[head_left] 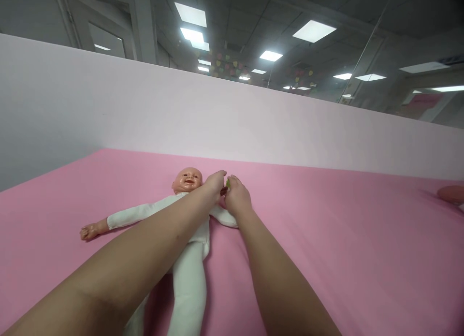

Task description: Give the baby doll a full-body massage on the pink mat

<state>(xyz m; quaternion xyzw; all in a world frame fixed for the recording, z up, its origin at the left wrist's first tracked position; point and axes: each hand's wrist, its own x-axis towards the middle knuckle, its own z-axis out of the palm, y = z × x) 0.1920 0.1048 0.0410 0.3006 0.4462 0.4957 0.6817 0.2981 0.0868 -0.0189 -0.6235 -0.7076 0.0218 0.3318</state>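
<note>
A baby doll (188,180) in a white cloth suit lies on its back on the pink surface, one arm stretched out to the left. Its other arm (225,217) bends out beneath my hands, to the right of its head. My left hand (215,182) is closed beside the doll's head; its fingers are mostly hidden. Facing it, my right hand (238,196) is closed, with a small green thing (228,183) showing at its fingertips. Dark brownish bits show between the two hands, too small to name. My left forearm crosses over the doll's chest.
The pink padded surface (326,239) spreads out under the doll. A white wall (235,118) borders it at the back, with glass above. At the far right edge lies a reddish-brown rounded object (451,194), partly cut off.
</note>
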